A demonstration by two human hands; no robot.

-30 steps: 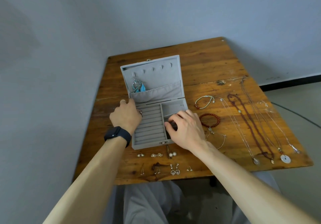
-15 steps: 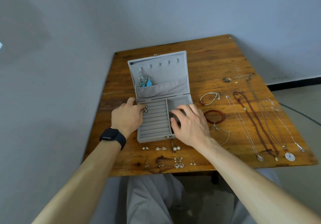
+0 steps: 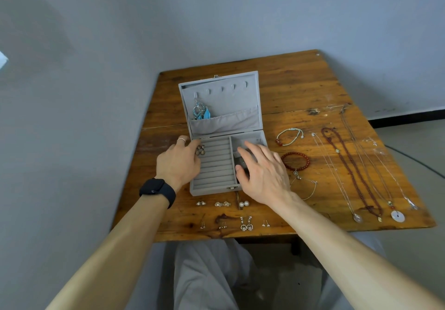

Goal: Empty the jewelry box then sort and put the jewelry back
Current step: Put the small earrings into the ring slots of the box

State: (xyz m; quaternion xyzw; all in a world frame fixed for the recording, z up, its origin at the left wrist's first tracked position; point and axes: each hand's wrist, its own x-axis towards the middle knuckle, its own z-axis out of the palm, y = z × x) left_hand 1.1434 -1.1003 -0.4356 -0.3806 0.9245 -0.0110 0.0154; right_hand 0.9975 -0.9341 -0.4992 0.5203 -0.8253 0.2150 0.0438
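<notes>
Head view shows me the grey jewelry box (image 3: 224, 141) open near the middle of the wooden surface (image 3: 301, 86), lid upright. A pair of turquoise earrings (image 3: 200, 112) hangs from a hook inside the lid, above its fabric pocket.

My left hand (image 3: 179, 163) rests on the box's left edge, a ring on one finger and a black watch (image 3: 157, 190) on the wrist. Its fingers curl beside a small brownish earring (image 3: 200, 150) lying at the top left of the ridged ring rows; whether that grip is pinching the piece or only touching it I cannot tell.

My right hand (image 3: 265, 172) hovers over the box's right compartments with fingers spread apart, holding nothing I can see.

In front of the box, small earrings (image 3: 222, 204) lie in two rows, including a pearl pair (image 3: 243, 204) and a dangling pair (image 3: 246, 224). To the right lie a thin cord bracelet (image 3: 289, 136), a red bead bracelet (image 3: 295, 161), then several long necklaces (image 3: 349, 172) stretched side by side toward the near edge.
</notes>
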